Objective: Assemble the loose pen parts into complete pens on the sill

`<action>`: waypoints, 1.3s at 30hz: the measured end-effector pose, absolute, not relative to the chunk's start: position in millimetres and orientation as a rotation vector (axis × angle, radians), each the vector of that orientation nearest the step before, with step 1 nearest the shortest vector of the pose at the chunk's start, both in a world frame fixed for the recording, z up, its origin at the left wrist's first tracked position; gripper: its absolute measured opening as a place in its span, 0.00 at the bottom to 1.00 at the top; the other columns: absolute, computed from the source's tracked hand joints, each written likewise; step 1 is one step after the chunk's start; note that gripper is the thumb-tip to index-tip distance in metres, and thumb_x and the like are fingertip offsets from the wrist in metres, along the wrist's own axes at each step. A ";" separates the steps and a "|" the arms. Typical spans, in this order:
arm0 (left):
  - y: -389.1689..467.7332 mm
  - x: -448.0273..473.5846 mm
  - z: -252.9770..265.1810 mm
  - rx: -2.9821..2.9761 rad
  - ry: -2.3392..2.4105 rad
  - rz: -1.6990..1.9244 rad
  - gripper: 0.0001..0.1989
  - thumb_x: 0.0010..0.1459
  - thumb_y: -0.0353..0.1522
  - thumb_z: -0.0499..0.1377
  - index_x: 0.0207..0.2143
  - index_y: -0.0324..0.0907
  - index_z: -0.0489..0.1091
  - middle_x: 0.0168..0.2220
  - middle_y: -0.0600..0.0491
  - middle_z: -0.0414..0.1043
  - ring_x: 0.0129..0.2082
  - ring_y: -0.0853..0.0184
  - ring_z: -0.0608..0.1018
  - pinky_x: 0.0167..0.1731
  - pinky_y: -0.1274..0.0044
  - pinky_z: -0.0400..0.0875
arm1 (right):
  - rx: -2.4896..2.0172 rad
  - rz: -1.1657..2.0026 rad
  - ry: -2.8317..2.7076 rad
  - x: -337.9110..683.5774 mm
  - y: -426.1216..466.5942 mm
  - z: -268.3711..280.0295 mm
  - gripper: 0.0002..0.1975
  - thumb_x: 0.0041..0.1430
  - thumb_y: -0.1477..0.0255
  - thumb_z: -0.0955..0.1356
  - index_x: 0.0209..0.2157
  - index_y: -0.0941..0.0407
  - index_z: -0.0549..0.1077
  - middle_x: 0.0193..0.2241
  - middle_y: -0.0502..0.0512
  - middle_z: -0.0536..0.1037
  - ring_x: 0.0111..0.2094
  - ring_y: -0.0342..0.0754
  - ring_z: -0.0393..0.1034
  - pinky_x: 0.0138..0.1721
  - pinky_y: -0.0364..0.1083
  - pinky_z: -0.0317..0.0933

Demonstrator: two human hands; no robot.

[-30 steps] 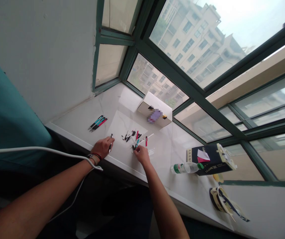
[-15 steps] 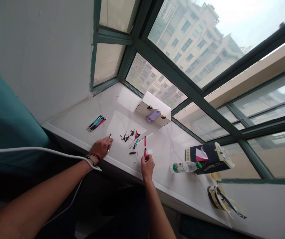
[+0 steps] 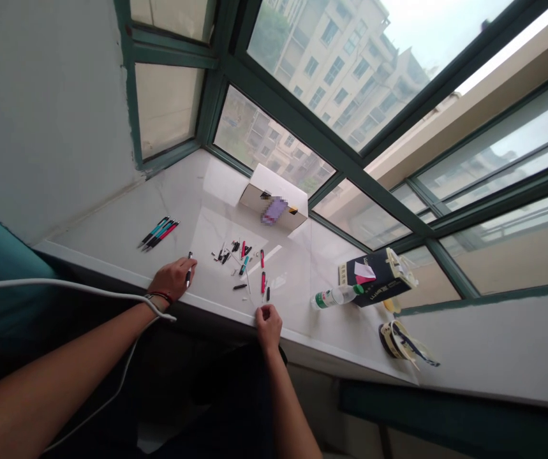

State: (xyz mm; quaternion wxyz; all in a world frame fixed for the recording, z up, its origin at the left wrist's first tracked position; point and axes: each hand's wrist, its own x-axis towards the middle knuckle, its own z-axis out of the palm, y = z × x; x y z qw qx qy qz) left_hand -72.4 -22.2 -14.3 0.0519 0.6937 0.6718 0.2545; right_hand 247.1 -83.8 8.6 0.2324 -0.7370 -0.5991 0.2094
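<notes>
White marble desk (image 3: 111, 223) by window: left hand (image 3: 172, 278) clamped on dark pen (image 3: 188, 276), right hand (image 3: 267, 322) pinched shut at near edge, contents unclear, pen parts (image 3: 240, 258) between.

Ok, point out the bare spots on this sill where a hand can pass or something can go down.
Bare marble lies between the three whole pens and the white box, and between the loose pen parts and the water bottle. It is crowded from the left hand to the right hand.
</notes>
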 end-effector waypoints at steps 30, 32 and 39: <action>-20.6 -76.1 -22.1 2.163 1.990 0.843 0.17 0.67 0.35 0.46 0.46 0.42 0.72 0.40 0.45 0.76 0.34 0.60 0.78 0.35 0.71 0.68 | -2.380 0.609 -1.990 250.8 42.7 37.4 0.10 0.48 0.74 0.71 0.17 0.56 0.70 0.21 0.56 0.77 0.27 0.49 0.73 0.25 0.41 0.56; -20.7 -76.1 -21.8 2.158 1.994 0.845 0.18 0.67 0.35 0.45 0.47 0.42 0.72 0.41 0.45 0.76 0.34 0.60 0.78 0.35 0.71 0.68 | -2.377 0.575 -1.977 252.4 40.3 40.2 0.10 0.50 0.72 0.70 0.18 0.56 0.70 0.22 0.57 0.77 0.27 0.49 0.73 0.26 0.41 0.56; -21.4 -78.1 -16.6 2.017 1.884 0.962 0.19 0.66 0.38 0.46 0.49 0.43 0.73 0.46 0.45 0.77 0.42 0.60 0.79 0.41 0.72 0.71 | -2.121 0.534 -1.763 243.7 3.5 45.9 0.04 0.54 0.71 0.66 0.28 0.55 0.69 0.28 0.56 0.79 0.31 0.48 0.75 0.31 0.42 0.63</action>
